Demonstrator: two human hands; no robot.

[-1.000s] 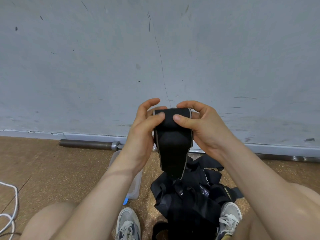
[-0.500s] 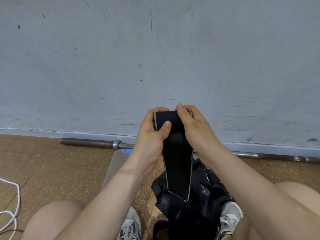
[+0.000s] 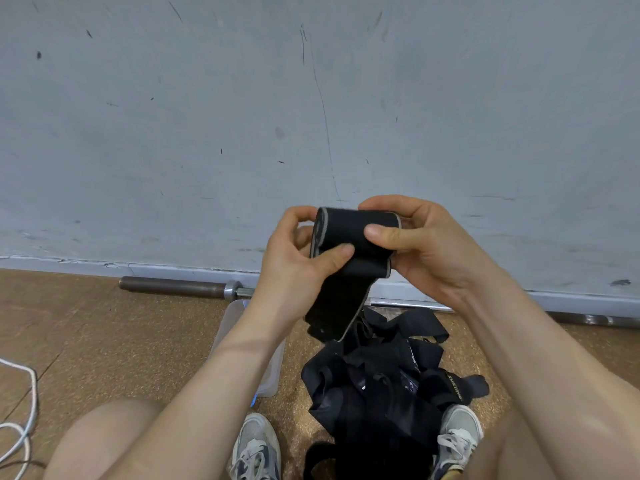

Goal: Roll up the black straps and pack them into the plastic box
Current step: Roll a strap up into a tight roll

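Grey wall (image 3: 242, 98), left hand (image 3: 298, 261), right hand (image 3: 429, 247) gripping black strap (image 3: 349, 226), roll axis sideways

The hands spread apart, and the strap (image 3: 349, 233) grew into a fatter roll between them. Its hanging tail (image 3: 332, 313) got shorter, and the right hand (image 3: 429, 251) moved its thumb onto the roll's front.

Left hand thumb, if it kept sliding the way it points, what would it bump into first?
Probably the right hand, whose thumb lies just ahead on the same rolled black strap that the left hand grips.
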